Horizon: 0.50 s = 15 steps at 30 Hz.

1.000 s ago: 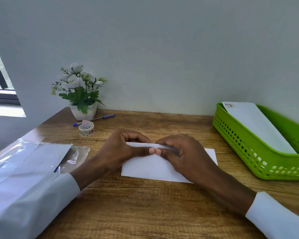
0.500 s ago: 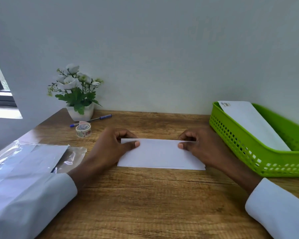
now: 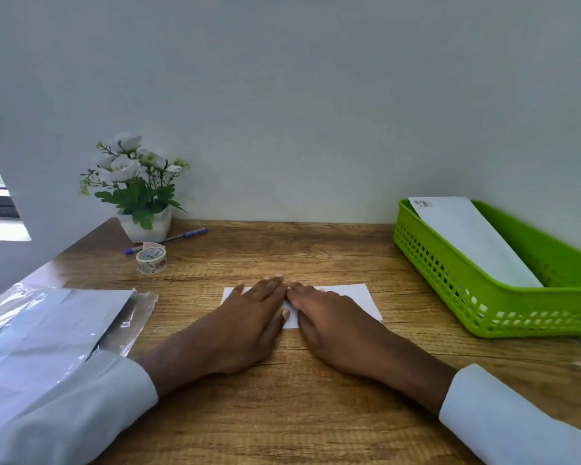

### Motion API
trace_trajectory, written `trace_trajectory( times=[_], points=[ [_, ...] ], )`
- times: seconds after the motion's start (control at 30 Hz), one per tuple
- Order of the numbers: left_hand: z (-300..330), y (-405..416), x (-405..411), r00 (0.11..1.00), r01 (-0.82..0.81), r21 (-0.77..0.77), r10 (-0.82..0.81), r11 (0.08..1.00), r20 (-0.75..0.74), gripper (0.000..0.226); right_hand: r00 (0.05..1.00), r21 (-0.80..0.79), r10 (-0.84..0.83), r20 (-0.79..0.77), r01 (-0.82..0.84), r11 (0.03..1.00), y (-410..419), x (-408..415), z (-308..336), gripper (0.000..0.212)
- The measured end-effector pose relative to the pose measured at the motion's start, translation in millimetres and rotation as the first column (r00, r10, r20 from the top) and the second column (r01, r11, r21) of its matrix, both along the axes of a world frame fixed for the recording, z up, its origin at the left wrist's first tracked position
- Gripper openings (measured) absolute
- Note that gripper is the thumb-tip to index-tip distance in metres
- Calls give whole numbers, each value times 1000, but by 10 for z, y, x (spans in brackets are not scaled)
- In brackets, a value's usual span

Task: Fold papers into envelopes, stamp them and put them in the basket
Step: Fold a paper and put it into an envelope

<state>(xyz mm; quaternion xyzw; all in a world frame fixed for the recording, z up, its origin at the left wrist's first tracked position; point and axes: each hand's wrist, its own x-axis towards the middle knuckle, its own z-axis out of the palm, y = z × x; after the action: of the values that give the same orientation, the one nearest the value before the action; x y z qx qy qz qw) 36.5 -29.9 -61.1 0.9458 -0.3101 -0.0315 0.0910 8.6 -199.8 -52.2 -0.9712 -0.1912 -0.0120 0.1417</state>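
Observation:
A folded white paper (image 3: 356, 297) lies flat on the wooden desk (image 3: 282, 414) in front of me. My left hand (image 3: 249, 320) and my right hand (image 3: 329, 320) both press down on it with straight fingers, side by side, fingertips meeting at its middle. Most of the paper is hidden under the hands. A green plastic basket (image 3: 457, 283) stands at the right with a white stamped envelope (image 3: 470, 239) leaning inside it. A roll of stamp tape (image 3: 151, 260) sits at the back left.
A clear plastic sleeve with white envelopes (image 3: 54, 327) lies at the left edge of the desk. A potted white flower (image 3: 138, 193) and a blue pen (image 3: 168, 240) are at the back left by the wall.
The hands were apart at the paper's two ends, pinching the fold. Both have slid inward and now lie flat together over the middle of the paper.

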Motion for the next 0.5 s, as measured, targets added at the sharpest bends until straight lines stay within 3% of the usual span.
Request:
trace_trajectory(
  times=[0.13, 0.3, 0.5],
  points=[
    [16, -6, 1, 997, -60, 174, 68, 983, -41, 61, 986, -158, -142, -88, 127, 979, -78, -32, -12, 67],
    [3, 25, -14, 988, -140, 179, 149, 974, -41, 68, 949, -218, -303, -91, 278, 936, -243, -87, 2, 90],
    [-17, 38, -23, 979, -197, 160, 204, 967, -27, 74, 929, -250, -363, -76, 335, 908, -230, -151, 50, 95]
  ],
)
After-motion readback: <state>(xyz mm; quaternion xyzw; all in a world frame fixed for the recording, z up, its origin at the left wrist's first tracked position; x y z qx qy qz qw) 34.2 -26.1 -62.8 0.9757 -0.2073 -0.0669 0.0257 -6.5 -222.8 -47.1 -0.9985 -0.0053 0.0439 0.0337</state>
